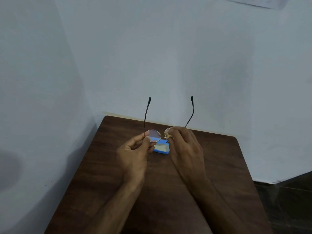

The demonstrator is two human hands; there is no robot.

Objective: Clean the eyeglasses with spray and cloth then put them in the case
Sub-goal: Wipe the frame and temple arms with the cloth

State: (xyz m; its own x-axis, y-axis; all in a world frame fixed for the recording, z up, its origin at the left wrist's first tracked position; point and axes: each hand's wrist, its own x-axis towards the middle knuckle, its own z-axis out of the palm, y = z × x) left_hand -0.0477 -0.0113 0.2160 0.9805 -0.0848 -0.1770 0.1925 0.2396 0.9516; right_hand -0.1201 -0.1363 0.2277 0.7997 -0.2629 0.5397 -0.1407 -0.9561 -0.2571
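- Your left hand (135, 147) is nearest: thumb and forefinger pinch the glasses (154, 135) at the hinge corner of the left lens; the other fingers curl loosely with nothing in them.
- Your right hand (183, 142) is closed round the right lens. Something pale sits between fingertips and glass; it may be the cloth, but you cannot tell for sure.
- The glasses hang in the air between both hands, above the table (219, 166), arms unfolded and pointing up and away from you.
- Judge them light and fragile: thin wire rim, slender arms that bend easily, lenses that smear and slip under bare fingers. Hold by the rim edge or hinge, never the lens face, and rub gently without twisting the bridge.
- Just beyond and below your hands lies a blue box (161, 147), flat on the table, probably the case.
- No spray bottle is in view.
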